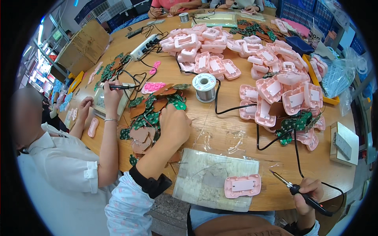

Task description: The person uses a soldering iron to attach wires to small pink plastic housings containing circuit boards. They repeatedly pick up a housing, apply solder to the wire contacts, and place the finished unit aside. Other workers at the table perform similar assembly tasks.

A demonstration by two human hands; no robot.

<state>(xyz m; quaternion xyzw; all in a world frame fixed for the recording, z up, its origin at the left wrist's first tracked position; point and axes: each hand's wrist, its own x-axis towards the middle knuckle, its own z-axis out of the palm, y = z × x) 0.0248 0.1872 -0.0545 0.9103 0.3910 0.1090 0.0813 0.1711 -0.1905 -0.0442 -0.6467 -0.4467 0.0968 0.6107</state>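
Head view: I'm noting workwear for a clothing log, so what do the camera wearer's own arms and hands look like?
The left hand is ungloved, with a black wristband carrying a dark block and a pale, small-patterned sleeve. The right hand is ungloved too; little of its pale cuff shows.

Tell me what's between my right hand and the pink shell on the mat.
In the head view, wooden tabletop lies bare between the pink shell and your right hand; only the held soldering iron juts over it.
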